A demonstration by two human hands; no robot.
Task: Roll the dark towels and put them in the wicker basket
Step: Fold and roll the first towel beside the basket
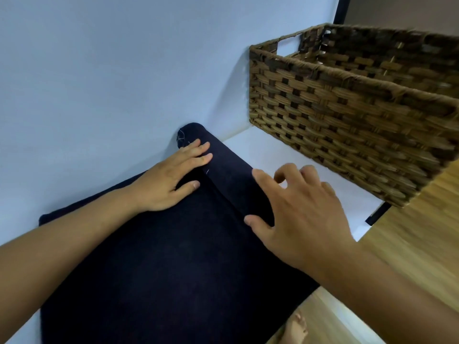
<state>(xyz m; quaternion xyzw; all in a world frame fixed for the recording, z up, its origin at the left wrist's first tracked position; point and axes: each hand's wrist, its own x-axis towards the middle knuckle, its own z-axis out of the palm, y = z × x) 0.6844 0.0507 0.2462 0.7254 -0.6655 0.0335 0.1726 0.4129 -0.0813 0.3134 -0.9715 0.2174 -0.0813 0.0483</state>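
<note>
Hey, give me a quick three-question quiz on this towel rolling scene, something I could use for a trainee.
1. True or false: the dark towel is rolled up completely.
2. Where does the wicker basket stand? A) on the wooden floor B) on the white table, beyond the towel C) on top of the towel
3. Fill in: the hand nearer the basket is the ___ hand.
Key: 1 false, only its far end is rolled; 2 B; 3 right, the right hand.
</note>
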